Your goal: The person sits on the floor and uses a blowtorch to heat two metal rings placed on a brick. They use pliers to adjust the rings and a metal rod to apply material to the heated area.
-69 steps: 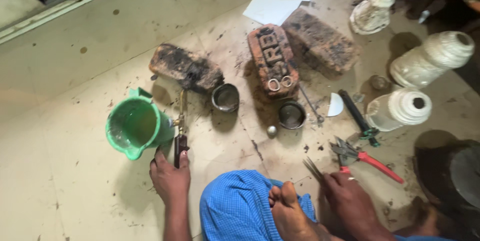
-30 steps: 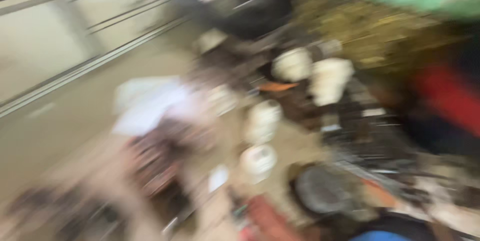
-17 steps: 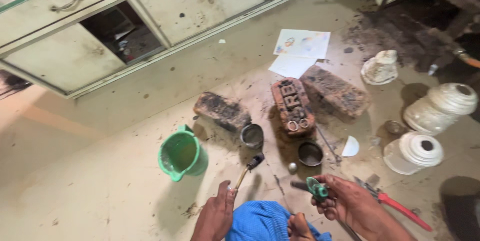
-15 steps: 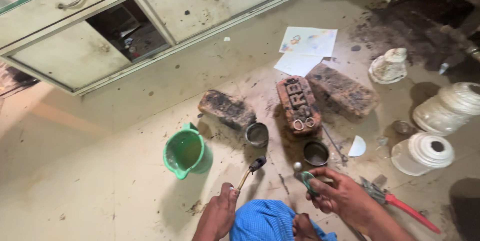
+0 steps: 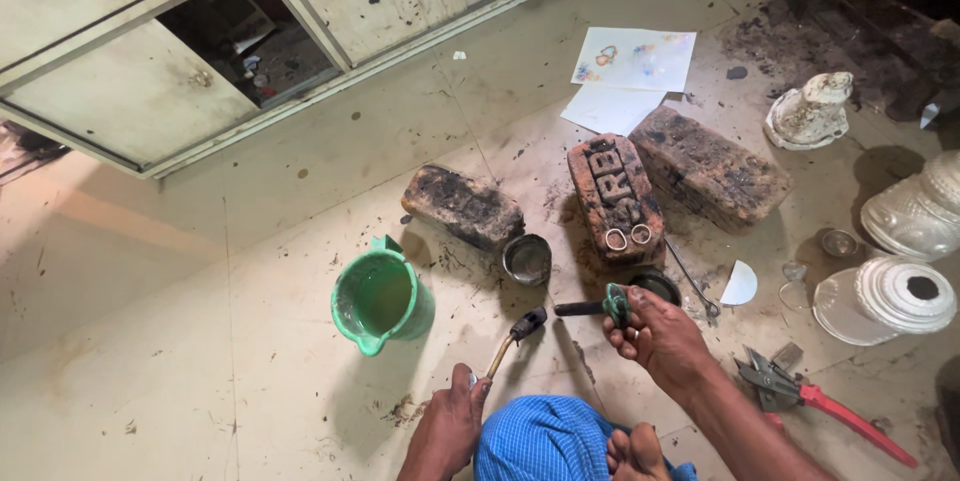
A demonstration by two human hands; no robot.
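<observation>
The torch, a thin brass tube with a black tip, is held in the left hand near the bottom of the scene, and its tip points up and to the right, just above the floor. The fingers of this hand are closed around the lower end of the tube. The right hand is a little to the right of the tip and pinches a small green-handled tool between thumb and fingers; the dark shaft of the tool sticks out to the left, toward the torch tip, but does not touch it.

Just behind the right hand there is a small dark bowl, and left of it a metal cup. A reddish brick lies farther away, with two metal rings on its near end. Two darker bricks lie on its left and right. A green mug stands on the left of the torch. Red-handled pliers lie on the right, near the right forearm. A blue checked cloth is between both arms.
</observation>
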